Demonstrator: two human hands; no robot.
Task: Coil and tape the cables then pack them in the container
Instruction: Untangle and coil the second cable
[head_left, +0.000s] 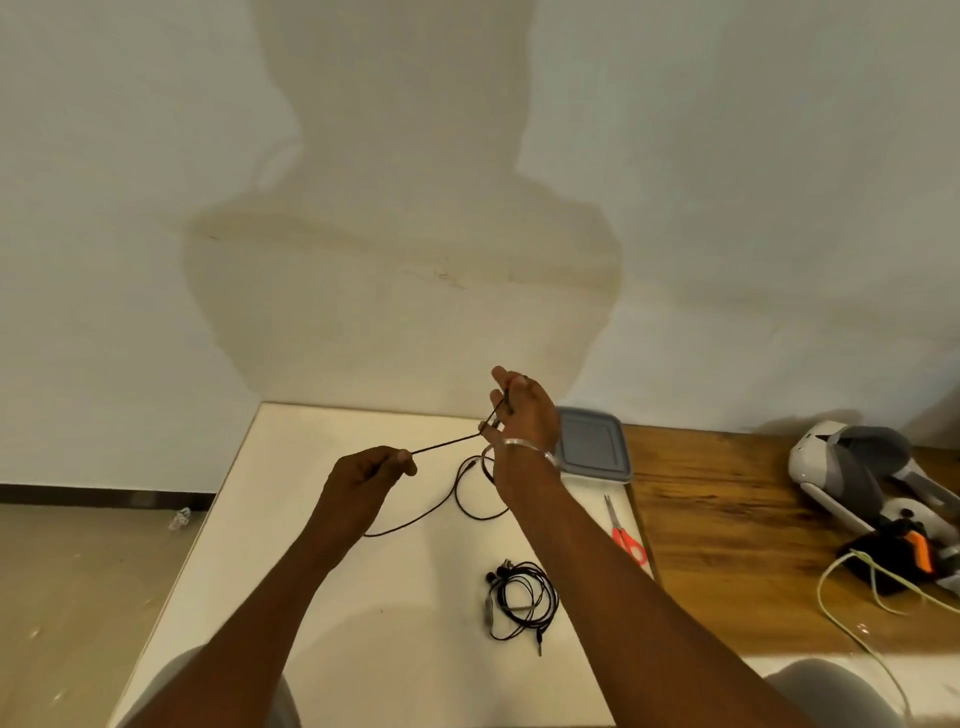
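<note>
Over table (270, 493) | cable (447, 444) taut btwn left grip (363, 478) & right grip (524, 415)

1 wide-angle camera on the head looks forward and down, close above the table (280, 467) at 6 o'clock, wall (727, 156) at 12 o'clock.

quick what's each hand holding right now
Left hand: pinches the black cable, stretched taut.
Right hand: grips the same cable in its fingers.

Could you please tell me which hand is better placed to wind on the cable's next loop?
Probably the left hand: it pinches the black cable taut, while the right hand holds its wound end.
</note>
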